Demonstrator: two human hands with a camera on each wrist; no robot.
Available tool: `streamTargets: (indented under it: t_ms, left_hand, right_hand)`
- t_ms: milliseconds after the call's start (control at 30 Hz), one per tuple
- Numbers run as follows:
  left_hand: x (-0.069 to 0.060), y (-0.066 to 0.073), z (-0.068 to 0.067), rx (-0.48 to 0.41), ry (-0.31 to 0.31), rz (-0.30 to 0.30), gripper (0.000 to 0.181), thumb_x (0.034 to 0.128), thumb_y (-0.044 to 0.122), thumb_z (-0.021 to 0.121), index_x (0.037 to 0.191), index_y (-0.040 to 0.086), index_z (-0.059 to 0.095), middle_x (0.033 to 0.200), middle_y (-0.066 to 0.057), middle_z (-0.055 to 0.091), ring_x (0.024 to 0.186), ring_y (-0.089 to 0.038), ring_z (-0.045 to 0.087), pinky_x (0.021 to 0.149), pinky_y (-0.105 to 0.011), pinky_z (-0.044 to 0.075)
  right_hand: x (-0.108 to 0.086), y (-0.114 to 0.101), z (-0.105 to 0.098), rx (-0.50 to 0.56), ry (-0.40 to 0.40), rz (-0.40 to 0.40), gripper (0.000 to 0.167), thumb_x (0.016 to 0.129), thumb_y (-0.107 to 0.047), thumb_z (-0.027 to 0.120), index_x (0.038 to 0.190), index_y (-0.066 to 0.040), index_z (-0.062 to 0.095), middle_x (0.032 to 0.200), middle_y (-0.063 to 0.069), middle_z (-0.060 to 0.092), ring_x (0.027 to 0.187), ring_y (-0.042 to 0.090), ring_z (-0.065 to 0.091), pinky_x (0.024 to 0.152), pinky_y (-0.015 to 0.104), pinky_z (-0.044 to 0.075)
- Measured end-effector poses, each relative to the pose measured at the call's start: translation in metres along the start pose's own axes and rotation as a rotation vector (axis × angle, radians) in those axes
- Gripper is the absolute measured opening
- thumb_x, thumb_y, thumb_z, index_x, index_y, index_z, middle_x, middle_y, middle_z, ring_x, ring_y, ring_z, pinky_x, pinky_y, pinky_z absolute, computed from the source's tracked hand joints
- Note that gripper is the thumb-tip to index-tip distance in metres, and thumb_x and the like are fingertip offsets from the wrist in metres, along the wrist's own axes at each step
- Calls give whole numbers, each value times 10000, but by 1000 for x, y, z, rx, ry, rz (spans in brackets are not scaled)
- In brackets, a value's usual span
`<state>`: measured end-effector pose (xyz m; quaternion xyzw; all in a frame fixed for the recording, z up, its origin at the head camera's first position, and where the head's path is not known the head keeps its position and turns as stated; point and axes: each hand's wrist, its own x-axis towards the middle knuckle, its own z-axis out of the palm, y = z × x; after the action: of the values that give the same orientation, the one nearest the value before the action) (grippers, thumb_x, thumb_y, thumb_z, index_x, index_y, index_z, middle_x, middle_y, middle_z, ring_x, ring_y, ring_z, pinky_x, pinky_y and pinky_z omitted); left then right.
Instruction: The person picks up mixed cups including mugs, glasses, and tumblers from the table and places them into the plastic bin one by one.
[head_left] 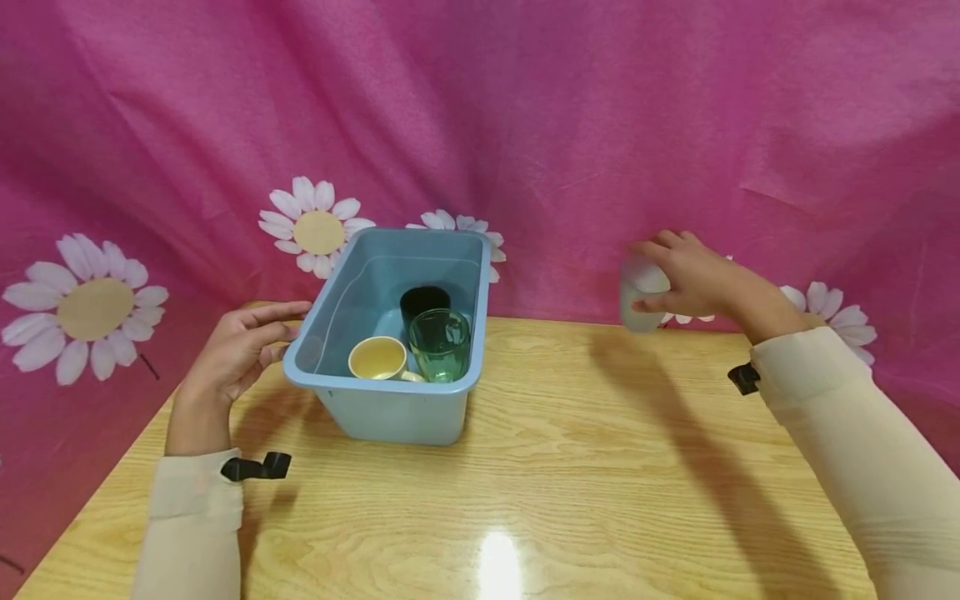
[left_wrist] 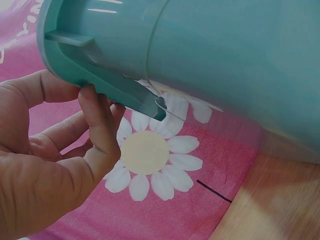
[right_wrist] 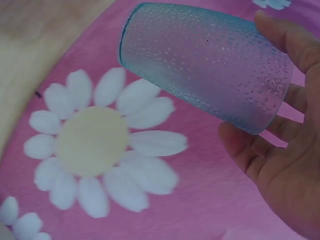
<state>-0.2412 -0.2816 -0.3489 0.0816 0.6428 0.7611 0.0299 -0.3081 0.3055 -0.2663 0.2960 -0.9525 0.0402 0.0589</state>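
Note:
My left hand point(head_left: 238, 346) is at the left side of a blue-grey plastic tub point(head_left: 397, 412), its thumb and fingertips gripping the rim edge near the moulded handle point(left_wrist: 117, 87). In the tub are a yellow mug point(head_left: 378, 358), a green glass point(head_left: 440, 346) and a black cup point(head_left: 424, 298). On the right, my right hand point(head_left: 693, 275) holds a clear, bluish tumbler point(right_wrist: 205, 65) with a pebbled surface. Its fingers and thumb go around one end of the tumbler, which is above the table near the cloth.
A wooden table point(head_left: 555, 467) spreads beneath the tub and both arms. Behind and to the left hangs a pink cloth point(head_left: 555, 150) printed with white daisies. Black straps with small mounts point(head_left: 258, 467) sit on the sleeves.

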Motion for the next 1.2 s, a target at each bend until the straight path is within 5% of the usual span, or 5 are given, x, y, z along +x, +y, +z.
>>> streamTargets:
  t_ms: [300, 600, 1200]
  left_hand:
    - [-1, 0, 0, 5, -2, -3, 299, 969, -73, 601, 1194, 52, 754, 1098, 1, 736, 878, -145, 715, 792, -259, 610]
    - [1, 2, 0, 17, 5, 1, 302, 969, -74, 596, 1184, 59, 760, 1099, 6, 731, 879, -142, 704, 794, -262, 611]
    - [2, 1, -1, 22, 9, -6, 310, 968, -71, 594, 1220, 38, 740, 1106, 11, 733, 885, -138, 707, 797, -263, 610]
  right_hand:
    - [25, -26, -29, -19, -22, -44, 749, 832, -283, 842, 1444, -16, 504, 1345, 258, 512, 1154, 447, 466, 949, 602, 456]
    - [43, -55, -50, -5, 44, -123, 718, 827, -268, 837, 1432, -49, 518, 1334, 231, 518, 1115, 417, 464, 881, 583, 480]
    - [83, -119, -60, 47, 92, -242, 732, 857, -331, 826, 1485, -142, 500, 1389, 133, 508, 1190, 322, 438, 910, 506, 511]
